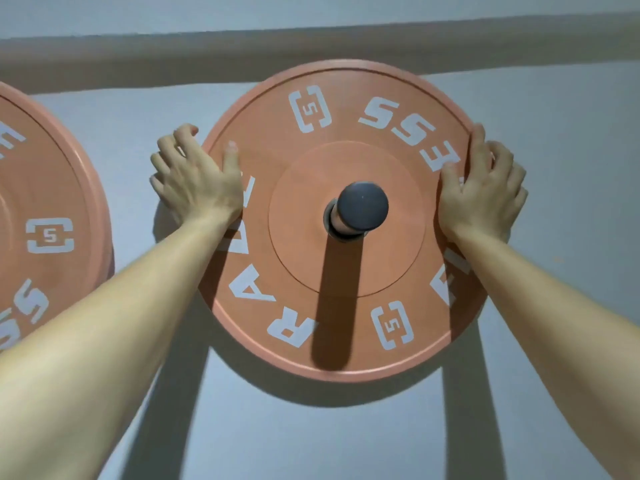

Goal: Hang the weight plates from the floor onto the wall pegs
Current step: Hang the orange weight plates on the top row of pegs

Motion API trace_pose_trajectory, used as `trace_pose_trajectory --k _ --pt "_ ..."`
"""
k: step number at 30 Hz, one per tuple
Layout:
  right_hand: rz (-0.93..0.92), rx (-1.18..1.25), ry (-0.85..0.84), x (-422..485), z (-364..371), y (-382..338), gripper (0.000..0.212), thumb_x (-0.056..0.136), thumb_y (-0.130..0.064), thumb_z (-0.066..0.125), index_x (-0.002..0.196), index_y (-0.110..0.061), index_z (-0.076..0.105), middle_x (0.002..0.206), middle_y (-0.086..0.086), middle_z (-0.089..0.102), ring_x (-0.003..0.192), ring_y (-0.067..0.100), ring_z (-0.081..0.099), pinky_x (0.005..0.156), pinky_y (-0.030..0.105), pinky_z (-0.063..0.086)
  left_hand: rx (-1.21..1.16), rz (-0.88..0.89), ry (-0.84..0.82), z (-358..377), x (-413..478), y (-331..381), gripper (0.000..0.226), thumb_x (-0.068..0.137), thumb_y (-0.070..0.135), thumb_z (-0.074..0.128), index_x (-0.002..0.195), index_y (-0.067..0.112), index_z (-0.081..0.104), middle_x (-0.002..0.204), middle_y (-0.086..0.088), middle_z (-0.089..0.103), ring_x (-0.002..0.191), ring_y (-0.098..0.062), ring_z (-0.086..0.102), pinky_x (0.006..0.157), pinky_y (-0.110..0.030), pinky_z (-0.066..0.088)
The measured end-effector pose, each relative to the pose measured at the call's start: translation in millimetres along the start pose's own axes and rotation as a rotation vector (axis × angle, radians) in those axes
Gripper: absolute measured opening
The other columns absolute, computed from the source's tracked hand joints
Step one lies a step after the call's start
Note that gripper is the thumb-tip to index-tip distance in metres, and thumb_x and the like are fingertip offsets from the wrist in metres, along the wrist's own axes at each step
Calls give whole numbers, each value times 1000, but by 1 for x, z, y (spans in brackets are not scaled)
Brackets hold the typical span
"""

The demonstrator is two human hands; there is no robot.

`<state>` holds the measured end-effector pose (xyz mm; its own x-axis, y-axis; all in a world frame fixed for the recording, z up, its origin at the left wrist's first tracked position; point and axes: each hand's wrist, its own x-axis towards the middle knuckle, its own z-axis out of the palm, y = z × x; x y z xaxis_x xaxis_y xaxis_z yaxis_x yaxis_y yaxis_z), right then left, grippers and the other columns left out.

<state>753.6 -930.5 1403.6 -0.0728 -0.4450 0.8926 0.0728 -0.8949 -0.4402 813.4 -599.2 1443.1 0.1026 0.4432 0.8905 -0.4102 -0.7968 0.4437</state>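
A pale grey wall [554,174] was crossed near its top by a darker horizontal band [138,60]. A salmon-orange weight plate [311,306] with white lettering was hung on a wall peg [362,205] capped in dark grey, which was passed through the centre hole. A second matching plate [52,202], cut off by the left edge, was seen against the same wall, apart from the first.

Weight plate [346,306] salmon-orange, white lettering and bracket logos (same on second plate [45,237]). Peg [362,205] cap dark grey. Wall [311,438] pale blue-grey.

Gym: weight plates [346,109] on pegs [362,206]
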Motion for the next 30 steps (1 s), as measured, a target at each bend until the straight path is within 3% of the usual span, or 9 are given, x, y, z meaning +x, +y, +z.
trace_pose_trajectory --k 8,13,17,20,30 --pt "-12 -13 1 -4 5 5 66 92 -47 36 155 -34 24 142 5 46 122 33 44 100 48 34 -44 64 -13 -7 -9 -5 60 90 54 41 140 21 42 136 -5 51 124 -30 45 98 -45 35" --pt "-13 -63 -17 -8 5 6 64 96 -45 31 157 -31 21 153 7 38 130 32 41 106 47 29 -115 116 -21 -15 -15 -5 59 93 52 41 144 21 40 137 -3 55 123 -29 49 92 -44 40" --pt "-127 -87 -158 -16 -2 10 73 97 -51 28 160 -19 7 166 14 7 150 33 16 120 49 16 -11 112 -55 -13 -22 -8 64 100 58 28 149 17 37 138 -11 51 125 -32 45 99 -46 35" --pt "-170 -129 -273 -44 -6 21 78 97 -57 22 159 -16 -2 166 14 -8 153 29 -5 123 50 4 37 47 -89 -17 -33 -11 68 101 57 25 149 9 34 140 -16 47 126 -35 43 100 -48 35" --pt "-126 -128 -549 -108 -29 0 94 89 -76 23 156 -24 -18 163 7 -26 150 24 -25 120 53 -7 13 -195 -242 -41 -91 -32 71 102 57 33 149 4 24 146 -23 40 132 -40 41 105 -51 32"
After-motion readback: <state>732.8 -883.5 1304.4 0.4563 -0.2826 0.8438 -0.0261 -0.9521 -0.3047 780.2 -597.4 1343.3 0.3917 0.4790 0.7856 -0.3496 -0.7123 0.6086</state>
